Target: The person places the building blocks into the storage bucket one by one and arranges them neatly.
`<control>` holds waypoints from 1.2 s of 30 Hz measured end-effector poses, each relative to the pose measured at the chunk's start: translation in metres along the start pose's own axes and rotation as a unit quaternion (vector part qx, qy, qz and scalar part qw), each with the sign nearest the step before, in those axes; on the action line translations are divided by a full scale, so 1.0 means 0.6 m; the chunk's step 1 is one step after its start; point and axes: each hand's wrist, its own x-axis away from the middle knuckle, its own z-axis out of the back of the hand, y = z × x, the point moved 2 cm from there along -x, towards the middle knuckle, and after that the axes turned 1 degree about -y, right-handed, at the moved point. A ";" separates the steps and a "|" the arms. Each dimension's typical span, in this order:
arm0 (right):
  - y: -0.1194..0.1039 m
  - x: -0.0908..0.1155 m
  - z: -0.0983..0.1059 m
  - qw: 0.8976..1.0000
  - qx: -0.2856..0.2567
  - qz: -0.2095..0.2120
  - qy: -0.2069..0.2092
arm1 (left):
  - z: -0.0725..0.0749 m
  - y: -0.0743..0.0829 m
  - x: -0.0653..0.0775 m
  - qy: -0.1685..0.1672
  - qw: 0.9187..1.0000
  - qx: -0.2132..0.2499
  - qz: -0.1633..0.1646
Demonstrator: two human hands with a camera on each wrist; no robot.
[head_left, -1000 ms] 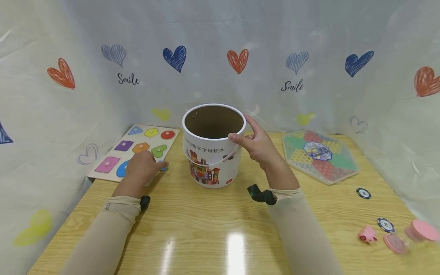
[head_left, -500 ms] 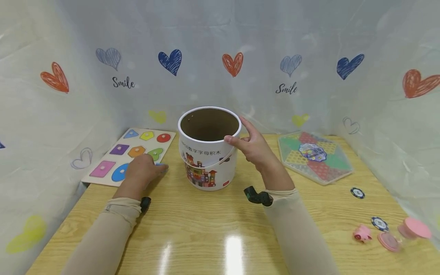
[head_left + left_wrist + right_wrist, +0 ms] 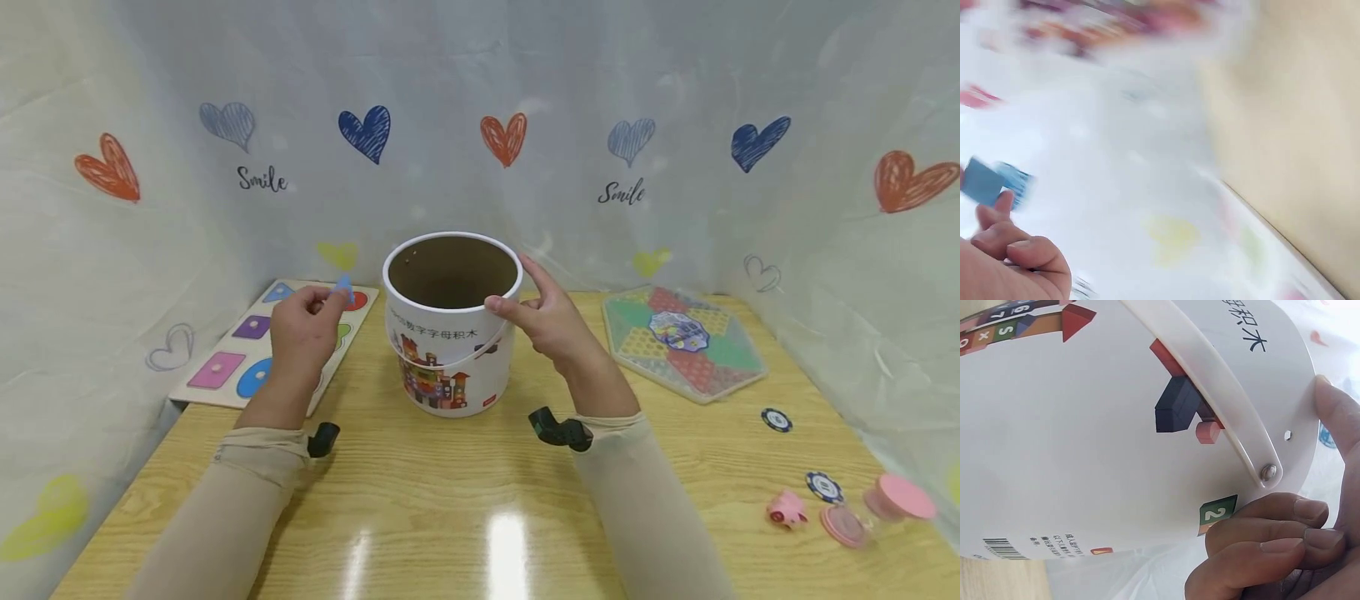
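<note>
My left hand [image 3: 303,325] pinches a small blue piece [image 3: 344,288] above the shape puzzle board [image 3: 234,348]. In the left wrist view this blue piece [image 3: 984,181] shows a flat, square-looking face at the fingertips. A white plastic bucket [image 3: 487,392] with a printed block picture stands upright in the middle of the table, its handle hanging down in front. My right hand [image 3: 551,321] grips the bucket's right rim, with the thumb at the front. Up close in the right wrist view, several fingers [image 3: 1266,540] curl beside the bucket's wall. The bucket's floor is hidden.
A hexagonal Chinese checkers board [image 3: 682,342] lies to the right of the bucket. Two poker chips [image 3: 776,419], a pink pig figure [image 3: 787,509] and a pink lidded pot [image 3: 900,497] are near the right edge. Curtains with printed hearts enclose the back and sides.
My left hand has lifted the blue piece up off the puzzle board. My right hand stays on the bucket rim. The whole view has shifted slightly.
</note>
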 end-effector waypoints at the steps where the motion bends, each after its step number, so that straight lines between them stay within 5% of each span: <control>1: 0.003 -0.002 0.000 1.000 0.003 0.003 0.002 | 0.000 0.018 0.004 0.014 0.999 0.052 0.002; 5: 0.008 -0.003 -0.001 1.000 0.005 0.010 0.008 | -0.006 0.085 0.019 0.035 0.987 0.158 -0.020; 10: 0.007 -0.001 -0.010 1.000 -0.004 0.009 -0.002 | -0.020 0.124 0.034 0.009 0.983 0.168 -0.070; 18: -0.001 -0.002 -0.019 1.000 -0.008 0.013 -0.008 | -0.027 0.121 0.040 -0.056 0.988 0.098 -0.101; 29: -0.001 0.000 -0.019 1.000 -0.007 0.019 -0.007 | -0.028 0.117 0.042 -0.064 0.990 0.078 -0.099; 36: 0.004 0.003 -0.016 0.999 0.021 0.032 -0.003 | -0.024 0.113 0.039 -0.091 0.989 0.013 -0.117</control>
